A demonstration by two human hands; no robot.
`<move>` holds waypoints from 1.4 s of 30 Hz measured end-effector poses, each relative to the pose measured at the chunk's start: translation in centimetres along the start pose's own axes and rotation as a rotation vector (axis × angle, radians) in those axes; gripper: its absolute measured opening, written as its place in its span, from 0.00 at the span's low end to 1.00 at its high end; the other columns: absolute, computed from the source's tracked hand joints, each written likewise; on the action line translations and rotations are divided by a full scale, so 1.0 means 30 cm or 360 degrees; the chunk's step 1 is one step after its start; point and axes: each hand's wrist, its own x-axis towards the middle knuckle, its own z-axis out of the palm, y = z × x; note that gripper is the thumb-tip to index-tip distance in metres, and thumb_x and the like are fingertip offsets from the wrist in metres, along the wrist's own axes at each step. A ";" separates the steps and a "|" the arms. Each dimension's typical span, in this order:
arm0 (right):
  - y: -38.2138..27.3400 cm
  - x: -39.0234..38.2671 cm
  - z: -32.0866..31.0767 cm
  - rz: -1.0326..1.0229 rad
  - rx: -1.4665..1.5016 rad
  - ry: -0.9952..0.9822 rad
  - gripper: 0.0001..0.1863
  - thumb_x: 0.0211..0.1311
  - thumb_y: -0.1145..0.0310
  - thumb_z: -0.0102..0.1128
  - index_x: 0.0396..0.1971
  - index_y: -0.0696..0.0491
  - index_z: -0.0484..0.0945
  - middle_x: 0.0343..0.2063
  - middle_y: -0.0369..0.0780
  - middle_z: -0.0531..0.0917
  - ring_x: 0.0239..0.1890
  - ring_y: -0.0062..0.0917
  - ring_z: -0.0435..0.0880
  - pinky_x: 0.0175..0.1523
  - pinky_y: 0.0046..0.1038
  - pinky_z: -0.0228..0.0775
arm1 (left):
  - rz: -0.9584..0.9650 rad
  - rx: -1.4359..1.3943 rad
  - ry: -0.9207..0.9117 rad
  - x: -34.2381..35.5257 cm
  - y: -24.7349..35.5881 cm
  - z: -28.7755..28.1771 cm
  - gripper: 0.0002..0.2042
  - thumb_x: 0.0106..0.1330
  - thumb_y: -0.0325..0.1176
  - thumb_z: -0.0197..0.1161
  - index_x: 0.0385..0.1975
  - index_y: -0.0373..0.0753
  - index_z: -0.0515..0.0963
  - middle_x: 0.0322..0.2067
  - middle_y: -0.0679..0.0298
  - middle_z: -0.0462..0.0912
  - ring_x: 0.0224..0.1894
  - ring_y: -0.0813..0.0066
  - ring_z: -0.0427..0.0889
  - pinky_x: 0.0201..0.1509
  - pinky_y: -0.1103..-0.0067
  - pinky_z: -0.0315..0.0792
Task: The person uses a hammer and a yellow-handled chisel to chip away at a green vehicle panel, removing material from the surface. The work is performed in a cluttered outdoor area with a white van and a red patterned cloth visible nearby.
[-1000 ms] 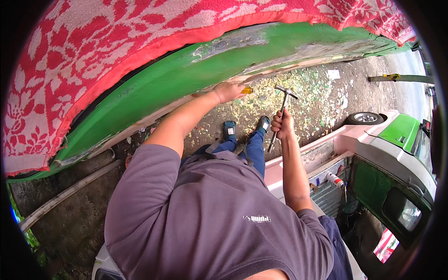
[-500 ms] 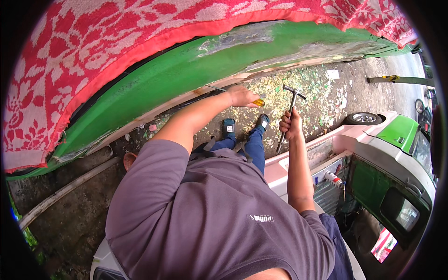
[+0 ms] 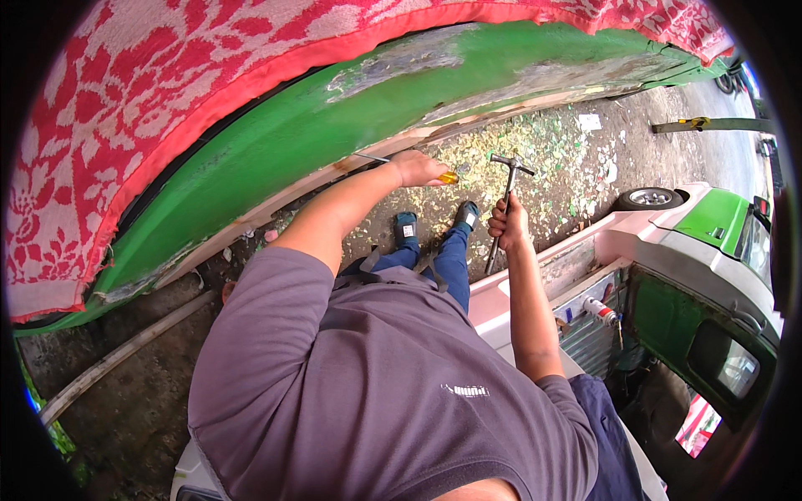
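My left hand (image 3: 411,169) is wrapped round a screwdriver with a yellow translucent handle (image 3: 448,178). Its thin blade (image 3: 373,157) points left to the lower edge of the green body panel (image 3: 276,159), where bare grey patches and a pale strip show; whether the tip touches is hard to tell. Further right, my right hand (image 3: 507,219) grips the metal shaft of a hammer (image 3: 513,163), head upward, held apart from the panel over ground strewn with flakes.
A red-and-white floral towel (image 3: 167,100) drapes over the panel. A pink, green and white pickup (image 3: 710,225) stands at the right, a spray can (image 3: 600,310) in its bed. A long bar (image 3: 117,359) lies at lower left; a strapped post (image 3: 710,124) sticks in from the right.
Since a second ago my left hand has shifted slightly right and turned the screwdriver, whose blade has come into view beside the panel. My right hand still holds the hammer upright.
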 end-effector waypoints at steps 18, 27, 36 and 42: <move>0.026 -0.035 0.046 -0.0189 0.0259 0.0023 0.26 0.73 0.39 0.32 0.21 0.42 0.62 0.12 0.26 0.54 0.11 0.13 0.47 0.14 0.20 0.37 | -0.0122 0.0146 0.0149 0.023 -0.028 -0.004 0.17 0.68 0.53 0.56 0.40 0.45 0.74 0.24 0.59 0.83 0.27 0.57 0.84 0.30 0.66 0.78; 0.016 -0.033 0.103 0.0171 0.0071 -0.0202 0.25 0.74 0.41 0.34 0.22 0.44 0.60 0.12 0.27 0.53 0.11 0.14 0.47 0.15 0.21 0.35 | -0.0258 0.0230 0.0291 0.031 -0.036 -0.036 0.19 0.67 0.55 0.56 0.39 0.43 0.75 0.23 0.58 0.83 0.25 0.57 0.84 0.29 0.66 0.78; 0.003 -0.036 0.089 0.0351 -0.0176 -0.0412 0.25 0.74 0.41 0.34 0.22 0.43 0.61 0.12 0.26 0.55 0.10 0.14 0.47 0.14 0.22 0.40 | -0.0271 0.0261 0.0417 0.034 -0.047 -0.038 0.17 0.64 0.51 0.62 0.38 0.43 0.77 0.25 0.56 0.83 0.27 0.59 0.84 0.31 0.68 0.78; -0.029 -0.016 0.089 -0.0101 -0.0104 0.0020 0.24 0.74 0.42 0.34 0.22 0.43 0.60 0.12 0.26 0.56 0.11 0.13 0.48 0.14 0.22 0.41 | -0.0189 0.0212 0.0599 0.036 -0.054 -0.028 0.16 0.62 0.50 0.65 0.34 0.42 0.77 0.23 0.58 0.82 0.28 0.59 0.83 0.34 0.69 0.78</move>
